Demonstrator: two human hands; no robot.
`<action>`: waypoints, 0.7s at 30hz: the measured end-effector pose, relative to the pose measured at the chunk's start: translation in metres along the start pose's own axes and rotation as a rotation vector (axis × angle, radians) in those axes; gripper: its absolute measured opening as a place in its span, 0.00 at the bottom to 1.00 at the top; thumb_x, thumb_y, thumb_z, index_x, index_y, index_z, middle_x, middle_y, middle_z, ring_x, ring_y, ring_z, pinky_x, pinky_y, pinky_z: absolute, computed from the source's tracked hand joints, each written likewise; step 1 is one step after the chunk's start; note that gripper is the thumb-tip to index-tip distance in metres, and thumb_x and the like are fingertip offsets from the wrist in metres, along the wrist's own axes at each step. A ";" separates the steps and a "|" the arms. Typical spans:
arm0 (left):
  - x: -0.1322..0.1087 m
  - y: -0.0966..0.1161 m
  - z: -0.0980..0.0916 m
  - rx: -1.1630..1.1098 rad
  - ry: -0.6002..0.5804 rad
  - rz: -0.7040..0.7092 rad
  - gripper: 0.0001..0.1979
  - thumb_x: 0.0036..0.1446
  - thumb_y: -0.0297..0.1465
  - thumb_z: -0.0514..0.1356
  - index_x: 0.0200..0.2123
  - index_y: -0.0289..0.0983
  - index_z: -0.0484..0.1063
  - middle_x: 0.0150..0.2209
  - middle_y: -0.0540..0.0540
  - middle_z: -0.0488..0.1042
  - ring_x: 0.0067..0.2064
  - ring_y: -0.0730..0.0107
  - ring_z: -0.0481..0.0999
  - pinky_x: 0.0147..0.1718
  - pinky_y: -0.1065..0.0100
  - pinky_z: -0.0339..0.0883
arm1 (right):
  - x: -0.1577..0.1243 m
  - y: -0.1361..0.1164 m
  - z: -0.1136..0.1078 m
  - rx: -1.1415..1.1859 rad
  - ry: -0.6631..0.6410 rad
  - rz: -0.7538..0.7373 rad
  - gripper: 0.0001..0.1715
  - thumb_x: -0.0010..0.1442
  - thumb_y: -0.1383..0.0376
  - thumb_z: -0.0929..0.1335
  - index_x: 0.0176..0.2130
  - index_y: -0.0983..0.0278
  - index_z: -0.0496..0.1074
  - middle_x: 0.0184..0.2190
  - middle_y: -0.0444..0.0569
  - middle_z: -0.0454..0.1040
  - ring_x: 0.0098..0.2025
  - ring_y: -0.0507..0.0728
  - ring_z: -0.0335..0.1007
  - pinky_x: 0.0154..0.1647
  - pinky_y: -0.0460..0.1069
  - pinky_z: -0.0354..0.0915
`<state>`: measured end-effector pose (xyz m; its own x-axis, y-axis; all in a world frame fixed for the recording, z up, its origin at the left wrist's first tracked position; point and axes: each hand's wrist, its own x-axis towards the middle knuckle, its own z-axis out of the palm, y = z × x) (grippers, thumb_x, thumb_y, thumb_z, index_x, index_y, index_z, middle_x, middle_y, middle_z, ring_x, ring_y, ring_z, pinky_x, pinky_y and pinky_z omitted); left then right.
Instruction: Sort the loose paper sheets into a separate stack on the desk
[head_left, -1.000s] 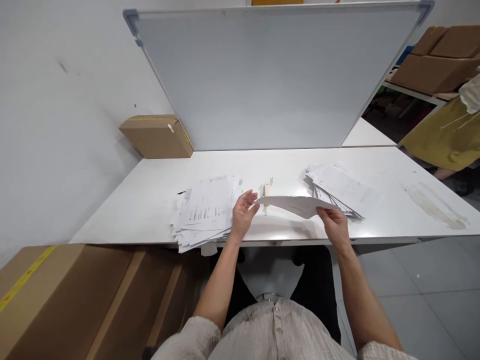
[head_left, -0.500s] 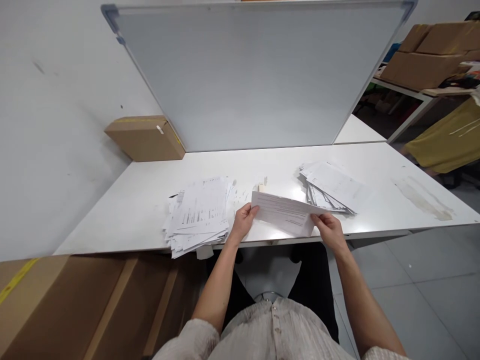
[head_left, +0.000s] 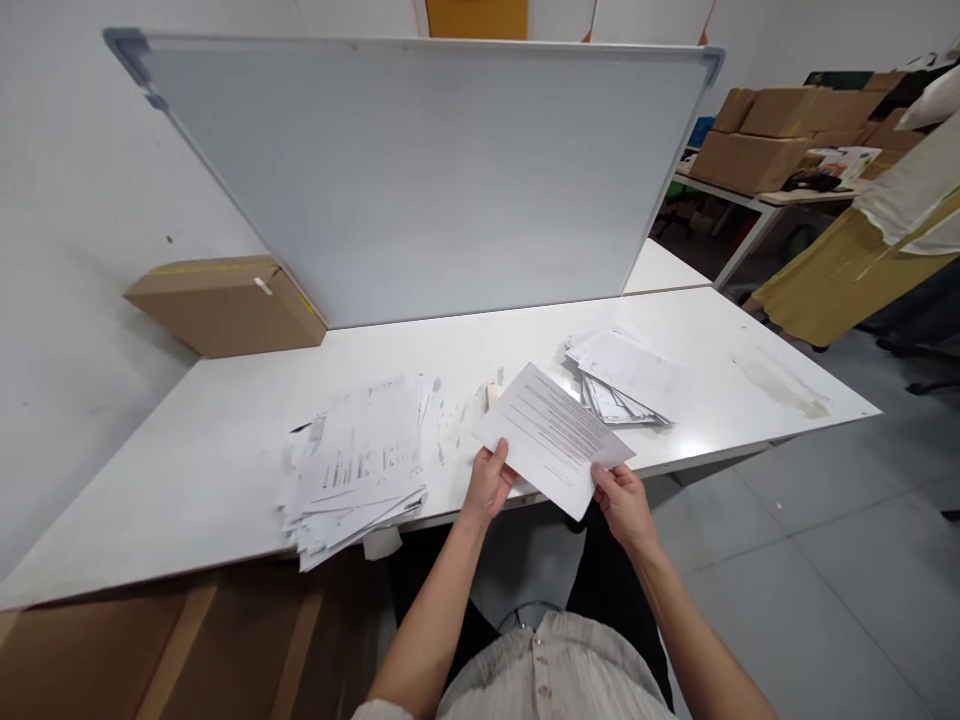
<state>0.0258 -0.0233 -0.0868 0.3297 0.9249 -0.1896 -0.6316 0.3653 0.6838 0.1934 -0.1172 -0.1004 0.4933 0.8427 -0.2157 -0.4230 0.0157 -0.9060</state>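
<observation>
A printed sheet of paper [head_left: 551,435] is held over the front edge of the white table, tilted, with its text side showing. My left hand [head_left: 491,482] pinches its lower left edge, thumb on top. At the right corner my right hand [head_left: 621,500] grips the same sheet between thumb and fingers. To the left lies a thick, uneven stack of printed papers [head_left: 367,440], some of it jutting past the table's edge. A smaller, fanned pile of papers [head_left: 626,365] rests beyond my right hand. Behind the held sheet a small pale block [head_left: 492,394] is partly hidden.
A whiteboard [head_left: 427,180] stands along the back of the table [head_left: 202,450]. Beside it sits a cardboard box [head_left: 232,310]. More boxes [head_left: 90,650] are below at left. At right, a person in a yellow garment [head_left: 825,270] is near another table with cartons [head_left: 750,160].
The sheet has turned clockwise and opened out flatter, showing more of its text. Both hands still hold it. My view has shifted to the right.
</observation>
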 end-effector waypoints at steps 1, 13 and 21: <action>-0.001 -0.003 0.003 -0.011 0.011 0.011 0.23 0.49 0.38 0.65 0.48 0.35 0.70 0.48 0.39 0.74 0.54 0.58 0.70 0.55 0.58 0.63 | -0.003 0.003 0.001 0.008 -0.017 0.019 0.18 0.45 0.56 0.74 0.37 0.60 0.73 0.34 0.49 0.77 0.36 0.58 0.73 0.35 0.53 0.70; -0.006 0.019 -0.001 0.158 -0.017 -0.162 0.21 0.47 0.37 0.66 0.42 0.31 0.74 0.44 0.35 0.76 0.53 0.51 0.71 0.54 0.52 0.62 | -0.002 -0.038 -0.015 -0.363 -0.263 -0.023 0.36 0.50 0.57 0.72 0.56 0.55 0.62 0.43 0.49 0.73 0.37 0.55 0.71 0.39 0.51 0.68; -0.008 0.010 -0.007 0.209 -0.059 -0.269 0.23 0.45 0.38 0.68 0.42 0.30 0.74 0.44 0.34 0.76 0.50 0.48 0.73 0.52 0.51 0.64 | -0.015 -0.032 -0.007 -0.511 -0.373 -0.020 0.23 0.52 0.56 0.70 0.49 0.56 0.71 0.51 0.49 0.70 0.47 0.58 0.69 0.45 0.51 0.67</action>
<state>0.0122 -0.0268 -0.0831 0.5089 0.7882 -0.3461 -0.3609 0.5604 0.7455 0.2047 -0.1337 -0.0710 0.1600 0.9773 -0.1386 0.0457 -0.1476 -0.9880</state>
